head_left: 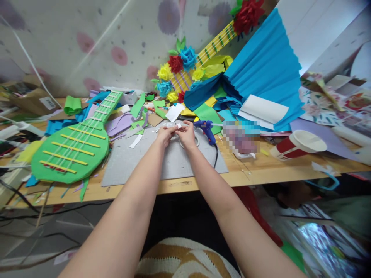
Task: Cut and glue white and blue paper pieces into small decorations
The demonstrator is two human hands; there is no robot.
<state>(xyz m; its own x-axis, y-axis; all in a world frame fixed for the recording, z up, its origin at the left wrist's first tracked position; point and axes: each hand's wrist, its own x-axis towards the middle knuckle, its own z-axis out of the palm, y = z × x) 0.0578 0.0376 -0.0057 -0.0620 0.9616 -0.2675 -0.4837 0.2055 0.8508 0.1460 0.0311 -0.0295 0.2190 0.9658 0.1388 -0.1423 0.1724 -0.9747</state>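
Over the grey board (124,168), my left hand (165,136) and my right hand (186,135) meet with bent fingers. Between the fingertips they pinch a small white piece (179,126), which looks like paper. Part of a pale ring (197,142), perhaps a tape roll, shows beside my right wrist. Just right of that hand lies a blue glue gun (206,129) with its cord running toward the table edge. A white paper strip (135,141) rests on the board to the left, and a larger white paper piece (174,112) lies behind my hands.
On the left lies a green paper lute (69,150). Behind stands a yellow stringed instrument (213,46) with paper flowers. A blue pleated fan (266,73), a paper cup (300,144) and a blurred-out item (240,137) are on the right. Paper scraps (207,114) cover the back.
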